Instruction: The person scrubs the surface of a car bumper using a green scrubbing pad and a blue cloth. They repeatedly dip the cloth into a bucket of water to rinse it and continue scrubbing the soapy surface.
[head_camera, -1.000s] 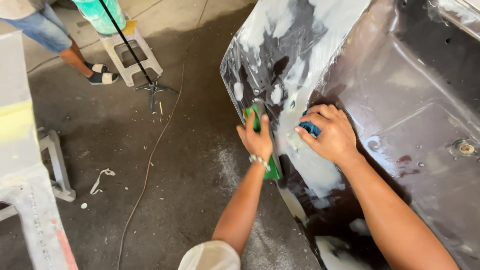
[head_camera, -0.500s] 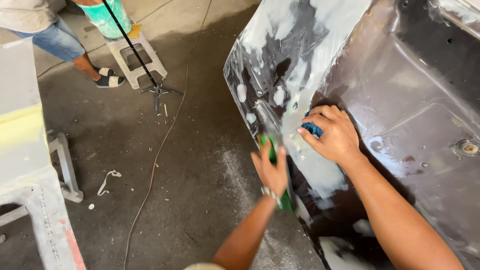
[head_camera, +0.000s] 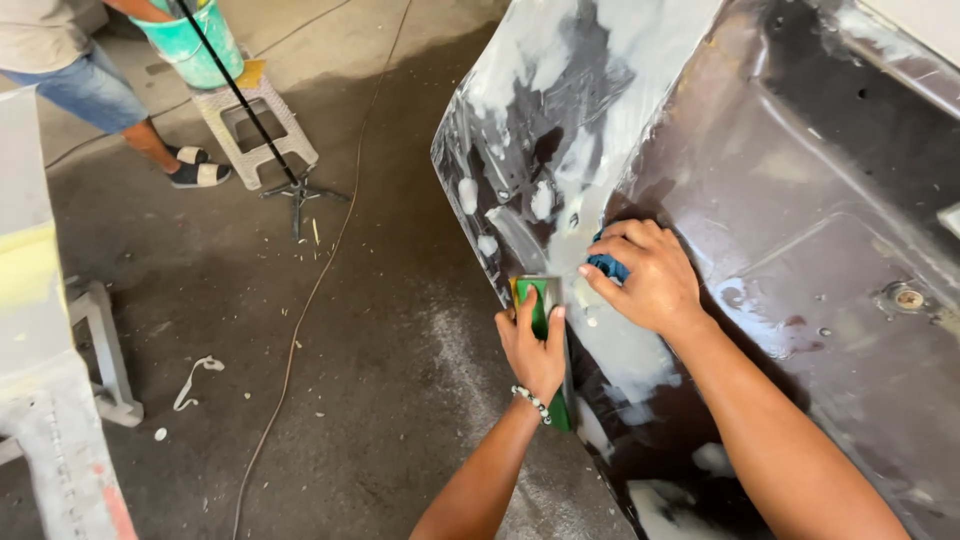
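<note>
At the far left edge stands a pale grey and yellow panel (head_camera: 30, 300) with a grey frame (head_camera: 105, 350) beside it on the concrete floor (head_camera: 380, 330). At the top left another person's leg (head_camera: 150, 140) in rolled blue jeans and a black and white sandal (head_camera: 200, 175) shows near a white plastic stool (head_camera: 255, 125), which carries a green bucket (head_camera: 190, 40). A black rod (head_camera: 235, 90) leans across the bucket and stool down to a small cross-shaped foot (head_camera: 300, 192). A thin cable (head_camera: 310, 300) runs across the floor from the top to the bottom, with a scrap of white strip (head_camera: 197, 378) lying left of it.

In the middle, the left hand (head_camera: 535, 350), with a bead bracelet (head_camera: 532, 402) at the wrist, is closed around a green-handled scraper (head_camera: 545, 300); the thumb and fingers press on the handle, and the metal blade end lies flat against the edge of the car body panel (head_camera: 800, 200). The scraper sits at the panel's lower left edge, just left of the other hand.

The right hand (head_camera: 645, 275) rests on the panel, fingers curled down over a small blue pad (head_camera: 607, 267) that it holds pressed to the surface. The two hands are just beside each other, not touching.

The dark panel fills the right side, smeared with large white filler patches (head_camera: 620, 120) across its upper left and under both hands. Farther right, a round metal fitting (head_camera: 908, 297) sits in a recessed part of the panel.
</note>
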